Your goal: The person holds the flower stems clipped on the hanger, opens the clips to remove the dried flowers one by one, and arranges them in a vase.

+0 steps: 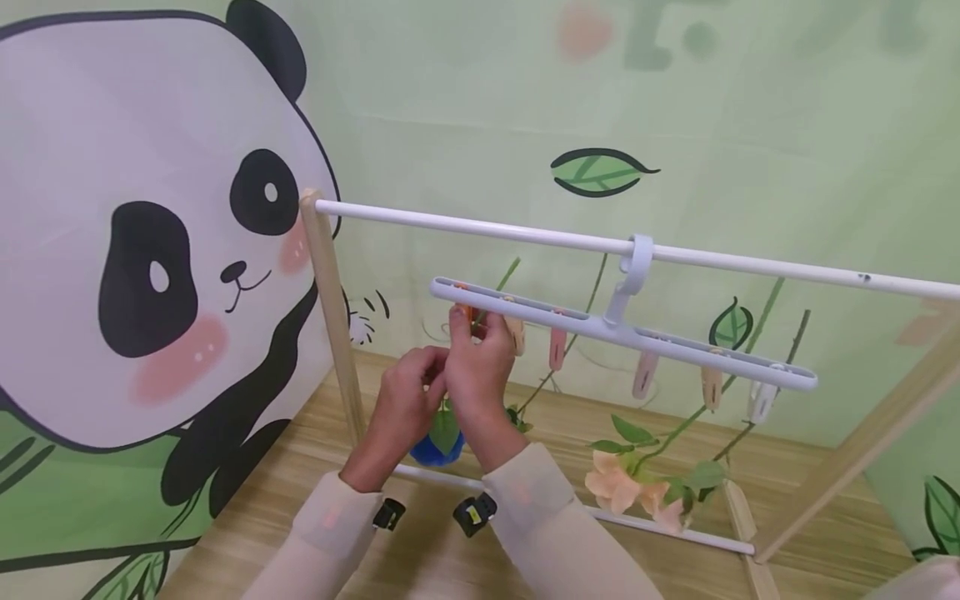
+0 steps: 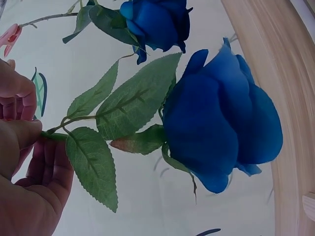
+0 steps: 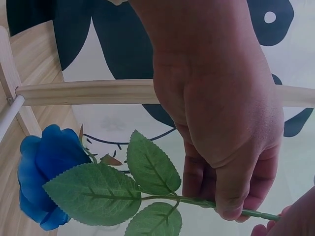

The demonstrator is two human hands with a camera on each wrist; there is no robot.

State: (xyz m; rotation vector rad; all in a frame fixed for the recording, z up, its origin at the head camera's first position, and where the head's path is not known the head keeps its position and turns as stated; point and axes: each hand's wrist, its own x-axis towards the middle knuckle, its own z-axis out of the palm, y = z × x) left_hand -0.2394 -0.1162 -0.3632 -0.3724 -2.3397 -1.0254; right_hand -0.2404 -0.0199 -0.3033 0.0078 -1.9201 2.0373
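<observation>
A blue rose [image 1: 437, 451] hangs head-down on a green leafy stem beneath both hands. My left hand [image 1: 408, 400] pinches that stem just above its leaves [image 2: 91, 162], as the left wrist view shows. Higher up, the thumb and fingers of my right hand [image 1: 480, 375] grip an orange clothespin [image 1: 466, 312] at the left end of a pale blue clip hanger [image 1: 540, 316]. The stem's upper end [image 1: 508, 273] sticks up behind the hanger bar, beyond the right hand. The right fingers partly hide the orange clothespin.
A white rail [image 1: 450, 223] on a wooden frame [image 1: 330, 308] carries the hanger by its hook [image 1: 640, 262]. A second blue rose [image 2: 155, 24] hangs near a pink clothespin [image 1: 557, 342]. Peach flowers [image 1: 615, 483] hang at the right. A panda-printed backdrop [image 1: 247, 75] stands behind.
</observation>
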